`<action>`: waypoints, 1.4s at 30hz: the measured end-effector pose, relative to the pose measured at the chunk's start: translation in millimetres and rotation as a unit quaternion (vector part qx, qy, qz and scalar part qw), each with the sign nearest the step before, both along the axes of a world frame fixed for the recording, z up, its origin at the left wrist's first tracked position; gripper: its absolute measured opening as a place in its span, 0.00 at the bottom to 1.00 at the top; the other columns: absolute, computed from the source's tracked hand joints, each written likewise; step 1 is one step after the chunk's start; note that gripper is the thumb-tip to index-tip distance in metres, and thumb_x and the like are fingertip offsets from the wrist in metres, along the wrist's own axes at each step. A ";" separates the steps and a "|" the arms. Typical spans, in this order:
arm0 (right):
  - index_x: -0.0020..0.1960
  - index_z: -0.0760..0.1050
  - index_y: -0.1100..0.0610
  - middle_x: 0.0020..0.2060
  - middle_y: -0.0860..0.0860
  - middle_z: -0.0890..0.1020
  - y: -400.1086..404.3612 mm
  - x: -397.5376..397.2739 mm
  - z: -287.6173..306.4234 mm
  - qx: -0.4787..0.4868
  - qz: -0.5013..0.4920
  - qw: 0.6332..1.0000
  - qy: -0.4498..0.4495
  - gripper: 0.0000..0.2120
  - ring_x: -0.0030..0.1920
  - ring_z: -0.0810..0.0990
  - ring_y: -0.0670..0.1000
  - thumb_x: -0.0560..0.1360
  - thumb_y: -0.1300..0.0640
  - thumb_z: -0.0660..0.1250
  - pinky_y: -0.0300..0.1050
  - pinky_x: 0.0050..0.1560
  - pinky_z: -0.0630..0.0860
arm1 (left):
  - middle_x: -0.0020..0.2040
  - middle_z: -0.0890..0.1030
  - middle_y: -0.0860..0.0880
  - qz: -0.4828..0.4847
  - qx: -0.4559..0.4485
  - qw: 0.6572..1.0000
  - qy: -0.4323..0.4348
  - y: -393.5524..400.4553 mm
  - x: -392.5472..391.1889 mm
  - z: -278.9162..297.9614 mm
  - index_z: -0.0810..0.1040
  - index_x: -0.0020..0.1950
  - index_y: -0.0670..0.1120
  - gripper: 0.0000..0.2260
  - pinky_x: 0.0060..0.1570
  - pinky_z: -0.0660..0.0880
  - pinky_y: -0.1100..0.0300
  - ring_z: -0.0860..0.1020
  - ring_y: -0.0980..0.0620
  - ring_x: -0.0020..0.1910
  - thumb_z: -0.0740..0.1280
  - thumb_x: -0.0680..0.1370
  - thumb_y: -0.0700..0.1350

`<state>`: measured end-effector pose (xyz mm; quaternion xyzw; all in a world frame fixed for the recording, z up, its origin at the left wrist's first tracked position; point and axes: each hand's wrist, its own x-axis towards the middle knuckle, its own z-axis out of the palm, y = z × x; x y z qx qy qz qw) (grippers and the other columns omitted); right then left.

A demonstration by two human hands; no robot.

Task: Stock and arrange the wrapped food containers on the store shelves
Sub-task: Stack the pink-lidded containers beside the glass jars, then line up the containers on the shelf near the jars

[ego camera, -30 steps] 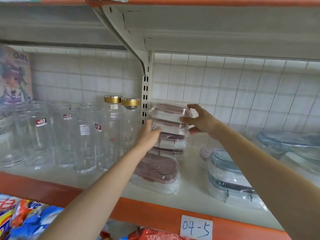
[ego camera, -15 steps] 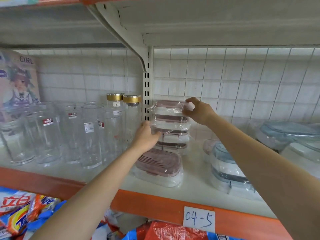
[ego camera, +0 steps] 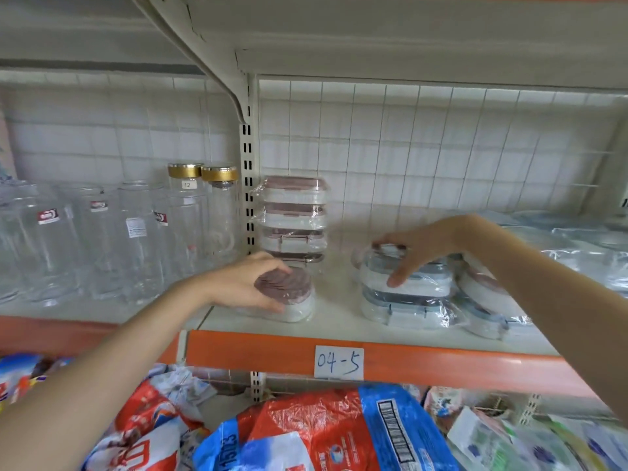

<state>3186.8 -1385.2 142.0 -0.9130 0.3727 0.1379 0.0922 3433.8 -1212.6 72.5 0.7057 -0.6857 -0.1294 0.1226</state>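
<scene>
Head view — two hands working among wrapped containers on a store shelf (ego camera: 339,321).
The left hand (ego camera: 248,283) is curling its fingers and thumb round a pink-lidded container (ego camera: 289,295) lying near the shelf's front edge; behind it a wrapped pink-lidded stack (ego camera: 294,219) is standing upright. The right hand (ego camera: 418,248) is gripping the top of the blue-lidded stack (ego camera: 407,294) — fingers spread, thumb down its front. Glass jars (ego camera: 136,239) are standing left.

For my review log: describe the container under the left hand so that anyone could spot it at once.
Find the paper tag 04-5 on the orange shelf edge. Just above and left of it, in front of the wrapped stack of pink-lidded boxes, the left hand grips a lone wrapped container. Its ridged, rounded pink lid sets it apart from the grey-lidded containers to its right.
</scene>
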 end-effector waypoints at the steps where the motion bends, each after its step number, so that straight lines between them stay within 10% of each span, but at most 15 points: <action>1: 0.75 0.52 0.42 0.73 0.46 0.61 1.2 -3.3 -3.0 0.000 -0.001 1.000 -0.003 0.52 0.71 0.62 0.54 0.57 0.34 0.73 0.56 0.72 0.58 | 0.67 0.63 0.54 0.009 -0.030 0.999 -0.020 -1.6 -2.7 -2.9 0.65 0.71 0.54 0.28 0.62 0.61 0.64 0.64 0.57 0.63 0.70 0.74 0.54; 8: 0.74 0.56 0.48 0.70 0.46 0.66 17.9 -10.5 -16.0 -0.013 0.032 0.995 -0.089 0.44 0.63 0.66 0.48 0.65 0.46 0.76 0.44 0.66 0.61 | 0.63 0.69 0.50 0.095 -0.066 0.982 -0.148 -15.4 -24.6 -6.9 0.68 0.67 0.48 0.26 0.56 0.71 0.56 0.70 0.51 0.61 0.67 0.74 0.59; 15: 0.75 0.56 0.51 0.73 0.47 0.62 25.9 -16.7 -9.5 0.032 -0.003 0.991 -0.132 0.33 0.70 0.63 0.50 0.76 0.42 0.63 0.39 0.64 0.57 | 0.77 0.51 0.56 -0.031 -0.115 0.987 0.105 -31.9 -91.7 -2.1 0.50 0.77 0.53 0.53 0.72 0.56 0.54 0.55 0.55 0.74 0.65 0.59 0.73; 21: 0.67 0.71 0.60 0.64 0.58 0.74 -11.5 0.8 2.0 -0.039 -0.123 0.966 -0.223 0.17 0.65 0.73 0.57 0.80 0.59 0.55 0.47 0.61 0.69 | 0.71 0.63 0.58 -0.090 -0.150 0.981 0.082 -69.2 -110.8 -6.6 0.65 0.71 0.58 0.38 0.67 0.67 0.51 0.66 0.55 0.67 0.75 0.64 0.62; 34: 0.74 0.57 0.54 0.63 0.56 0.73 -82.6 48.9 -37.7 0.010 -0.074 0.997 0.026 0.32 0.58 0.73 0.56 0.75 0.53 0.67 0.49 0.61 0.71 | 0.61 0.63 0.72 -0.140 -0.113 0.982 0.060 -45.6 -45.2 8.4 0.70 0.63 0.63 0.32 0.62 0.57 0.75 0.62 0.74 0.62 0.77 0.62 0.61; 37: 0.69 0.62 0.56 0.61 0.55 0.73 -82.6 49.9 -43.2 -0.022 -0.044 0.999 -0.019 0.27 0.53 0.72 0.53 0.73 0.54 0.69 0.45 0.52 0.72 | 0.62 0.62 0.73 -0.138 -0.111 0.983 0.054 -45.5 -44.7 5.9 0.68 0.65 0.64 0.33 0.58 0.54 0.83 0.60 0.76 0.62 0.77 0.63 0.61; 42: 0.65 0.63 0.56 0.53 0.52 0.75 -65.8 41.3 6.7 -0.090 -0.054 0.974 -0.199 0.36 0.52 0.76 0.54 0.66 0.39 0.72 0.49 0.57 0.75 | 0.72 0.58 0.67 -0.111 -0.109 0.986 0.066 -58.6 -55.0 -0.5 0.63 0.71 0.65 0.38 0.70 0.57 0.63 0.59 0.67 0.70 0.75 0.64 0.63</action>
